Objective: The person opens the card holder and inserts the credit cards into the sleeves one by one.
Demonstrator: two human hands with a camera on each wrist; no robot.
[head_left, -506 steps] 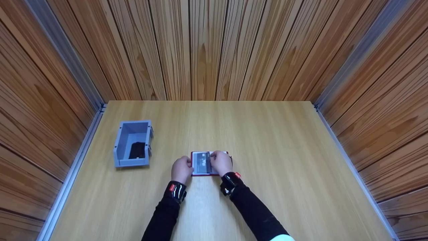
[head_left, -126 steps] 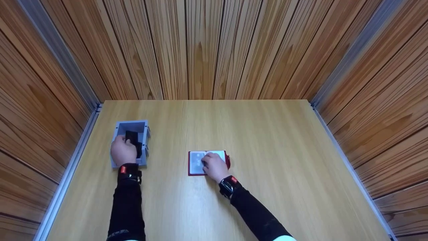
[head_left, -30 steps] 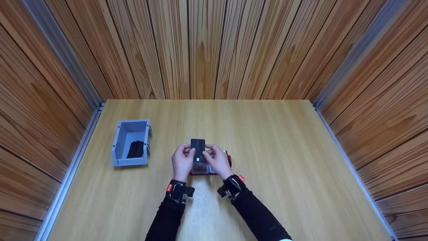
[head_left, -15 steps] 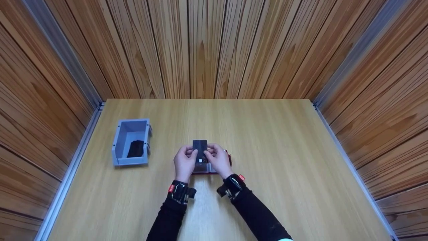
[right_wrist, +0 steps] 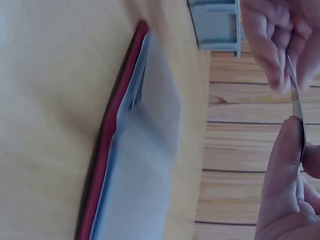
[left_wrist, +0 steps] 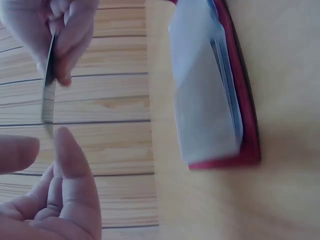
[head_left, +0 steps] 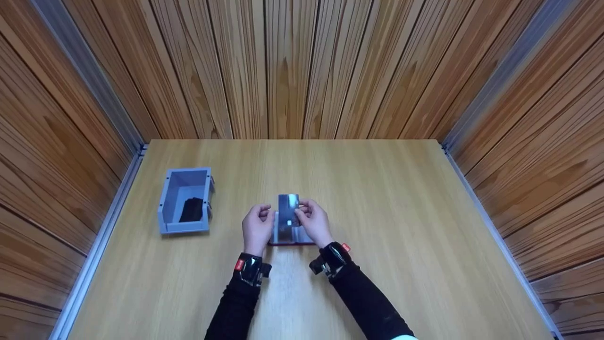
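Observation:
My right hand (head_left: 315,223) pinches a dark card (head_left: 285,210) by its right edge, thumb on the near face. The card, with a small light square near its lower end, stands upright over an open card holder (head_left: 306,238). This holder has a red cover and clear plastic sleeves (left_wrist: 205,100), slightly lifted from the cover. To the card's left, my left hand (head_left: 256,231) has thumb and index finger parted. In the left wrist view its index fingertip (left_wrist: 65,137) lies right by the card's edge, with nothing pinched.
A grey-blue plastic bin (head_left: 184,228) stands on the left of the wooden table (head_left: 377,212), holding a pile of dark cards (head_left: 191,210). Wood-plank walls (head_left: 285,71) with metal corner rails enclose the back and sides.
Earlier, the left hand reached into the bin and took the card; both hands then held it over the holder. Now the left fingers have let go, and the right hand has shifted the card slightly right.

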